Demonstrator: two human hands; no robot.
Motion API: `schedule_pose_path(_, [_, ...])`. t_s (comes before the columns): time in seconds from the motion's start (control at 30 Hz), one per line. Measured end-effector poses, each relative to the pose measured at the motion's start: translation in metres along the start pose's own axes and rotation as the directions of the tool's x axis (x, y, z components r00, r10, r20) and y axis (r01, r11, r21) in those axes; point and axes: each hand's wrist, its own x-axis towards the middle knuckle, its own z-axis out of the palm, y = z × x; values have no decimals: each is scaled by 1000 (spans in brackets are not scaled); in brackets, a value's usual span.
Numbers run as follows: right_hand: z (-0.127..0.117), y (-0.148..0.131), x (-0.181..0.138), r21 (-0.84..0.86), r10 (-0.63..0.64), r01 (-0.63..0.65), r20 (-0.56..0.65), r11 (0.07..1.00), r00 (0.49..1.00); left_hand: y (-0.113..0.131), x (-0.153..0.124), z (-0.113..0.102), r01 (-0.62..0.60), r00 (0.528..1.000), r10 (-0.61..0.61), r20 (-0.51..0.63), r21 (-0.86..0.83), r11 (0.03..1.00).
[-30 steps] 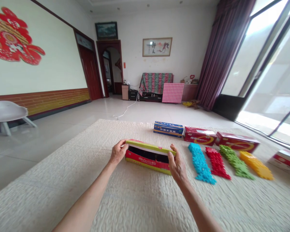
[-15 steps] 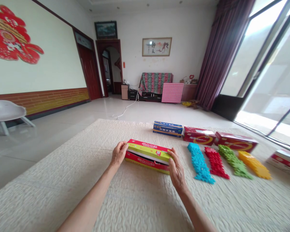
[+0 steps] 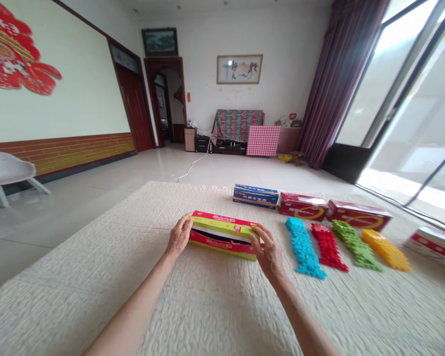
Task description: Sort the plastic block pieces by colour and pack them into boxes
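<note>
A long red and yellow-green cardboard box lies on the cream quilted mat in front of me. My left hand grips its left end and my right hand grips its right end, fingers curled over the lid. The lid is nearly down, with a narrow dark gap left along the front. To the right lie four rows of plastic interlocking pieces: blue, red, green and yellow.
Behind the rows stand a blue box and two red boxes; another red box lies at the far right. A white chair stands at the left on the tiled floor. Glass doors and a curtain line the right.
The lid has come down from wide open to almost shut under both hands. The view has shifted slightly.
</note>
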Motion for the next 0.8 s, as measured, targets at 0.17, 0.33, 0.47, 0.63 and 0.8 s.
schedule_pose_path(0.17, [10,1,-4,14,99,-98,-90,995,991,-5,1,-7,-19,998,17,56,23,1000])
schedule_pose_path(0.33, [12,-6,-16,74,137,-133,-53,988,989,2,5,-7,31,999,-33,15,111,993])
schedule_pose_path(0.47, [5,-1,-32,163,114,-118,35,980,993,12,3,-8,25,1000,-25,-2,228,973])
schedule_pose_path(0.63, [1,23,-37,154,263,-277,109,948,959,3,-16,-11,41,988,-47,148,43,998])
schedule_pose_path(0.8, [33,43,7,-3,231,-233,133,973,964,-31,4,1,106,994,-99,-42,194,975])
